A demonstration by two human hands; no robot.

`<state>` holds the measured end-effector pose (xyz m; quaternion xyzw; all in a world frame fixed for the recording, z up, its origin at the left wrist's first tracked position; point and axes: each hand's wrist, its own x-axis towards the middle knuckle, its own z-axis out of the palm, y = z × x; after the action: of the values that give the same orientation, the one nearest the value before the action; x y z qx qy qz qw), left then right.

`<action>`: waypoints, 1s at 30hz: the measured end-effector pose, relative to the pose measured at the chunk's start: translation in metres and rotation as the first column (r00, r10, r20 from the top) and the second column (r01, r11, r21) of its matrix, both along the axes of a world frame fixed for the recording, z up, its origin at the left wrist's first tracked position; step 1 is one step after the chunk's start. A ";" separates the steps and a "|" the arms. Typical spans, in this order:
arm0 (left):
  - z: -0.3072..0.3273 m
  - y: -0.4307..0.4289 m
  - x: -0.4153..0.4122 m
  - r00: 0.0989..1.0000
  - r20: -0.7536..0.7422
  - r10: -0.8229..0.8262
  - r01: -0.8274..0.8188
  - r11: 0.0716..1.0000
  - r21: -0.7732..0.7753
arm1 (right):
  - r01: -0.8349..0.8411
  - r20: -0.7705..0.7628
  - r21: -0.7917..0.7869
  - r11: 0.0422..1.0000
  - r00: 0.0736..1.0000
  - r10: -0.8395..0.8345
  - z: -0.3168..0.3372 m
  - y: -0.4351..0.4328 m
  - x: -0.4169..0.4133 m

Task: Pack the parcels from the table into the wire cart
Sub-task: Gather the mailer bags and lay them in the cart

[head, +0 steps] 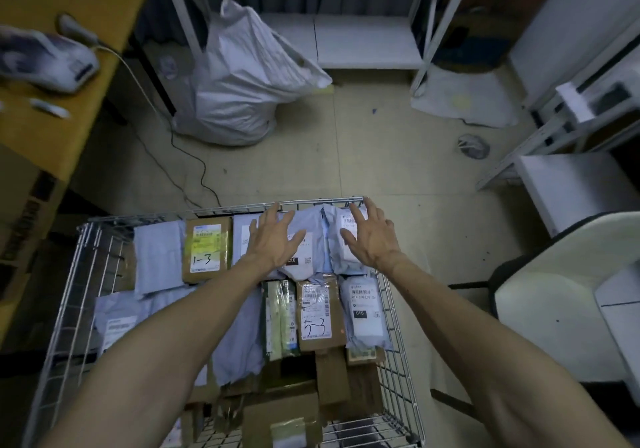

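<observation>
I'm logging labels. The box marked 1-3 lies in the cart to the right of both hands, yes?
No. The head view shows the box marked 1-3 lying in the cart to the left of both hands, the left hand and the right hand.

Parcel sorting room, prob. a courier depot. A wire cart (225, 209) is packed w/ parcels (363, 312): mailer bags & cardboard boxes w/ barcode labels, some hand-marked "1-3", "5-3". Big white sack (242, 91) on tiled floor (381, 156), white metal shelves (363, 42) behind, blurred scanner-type device (52, 63) on yellow surface (69, 11).
</observation>
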<state>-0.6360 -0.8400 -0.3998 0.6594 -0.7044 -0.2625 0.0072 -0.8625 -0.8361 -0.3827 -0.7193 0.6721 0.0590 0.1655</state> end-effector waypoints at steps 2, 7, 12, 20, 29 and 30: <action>0.019 0.003 0.005 1.000 0.022 0.013 -0.012 0.999 -0.036 | -0.003 0.007 -0.037 0.999 1.000 0.003 0.016 0.001 0.002; 0.067 0.021 0.013 0.997 -0.017 0.077 -0.079 0.990 -0.118 | -0.033 0.071 -0.077 0.996 0.997 0.039 0.054 0.010 0.008; 0.109 0.050 0.015 0.982 0.018 0.186 -0.177 0.958 -0.226 | -0.106 0.144 -0.144 0.984 0.981 0.126 0.087 0.020 0.007; 0.170 0.132 0.020 0.918 0.105 0.383 -0.332 0.886 -0.324 | -0.295 0.171 -0.262 0.919 0.923 0.345 0.135 0.038 0.021; 0.224 0.237 0.068 0.789 0.125 0.602 -0.509 0.753 -0.417 | -0.486 0.157 -0.370 0.792 0.807 0.569 0.192 0.082 0.086; 0.229 0.248 0.075 0.773 0.119 0.623 -0.526 0.735 -0.428 | -0.501 0.153 -0.380 0.778 0.795 0.587 0.198 0.087 0.096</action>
<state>-0.5609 -0.5918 -0.1706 0.8600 -0.4949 -0.0225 0.1223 -0.7662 -0.7489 -0.1843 -0.9019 0.4054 -0.1012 0.1098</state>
